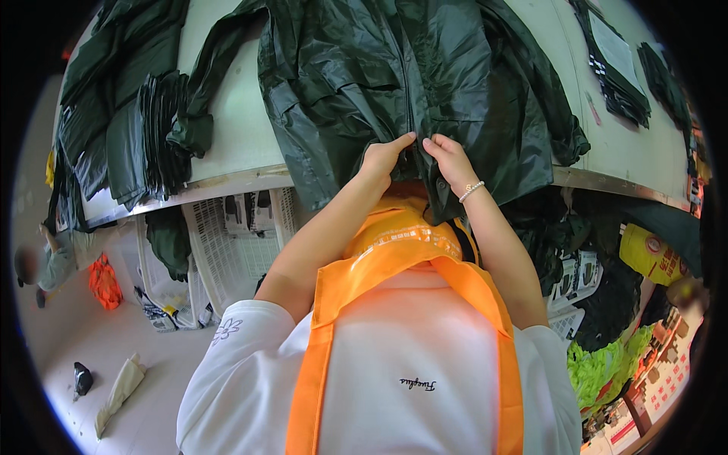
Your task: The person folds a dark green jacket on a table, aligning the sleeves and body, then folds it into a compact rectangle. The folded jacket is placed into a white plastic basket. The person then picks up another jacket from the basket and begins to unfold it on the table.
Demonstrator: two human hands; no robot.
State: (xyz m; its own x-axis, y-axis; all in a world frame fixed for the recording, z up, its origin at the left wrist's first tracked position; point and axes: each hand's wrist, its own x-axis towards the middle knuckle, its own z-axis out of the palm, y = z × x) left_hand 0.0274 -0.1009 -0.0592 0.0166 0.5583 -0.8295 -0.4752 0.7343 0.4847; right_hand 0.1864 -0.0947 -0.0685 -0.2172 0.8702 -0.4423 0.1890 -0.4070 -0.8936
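A dark green, shiny rain jacket (470, 83) lies spread on the table, its front placket running down the middle and its hem hanging over the near edge. My left hand (387, 157) pinches the jacket front just left of the zipper line, near the hem. Opposite it, my right hand (453, 161), with a beaded bracelet (472, 191) at the wrist, pinches the other front edge. The thumbs point toward each other with a small gap between. Any zipper end between the fingers is too small to make out.
Folded dark green garments (125, 114) are stacked on the left of the pale table (227, 144). More folded pieces (618, 68) lie at the right. White plastic baskets (216, 243) stand below. Bright green-yellow bundles (607, 371) sit lower right. Another person (53, 262) is at far left.
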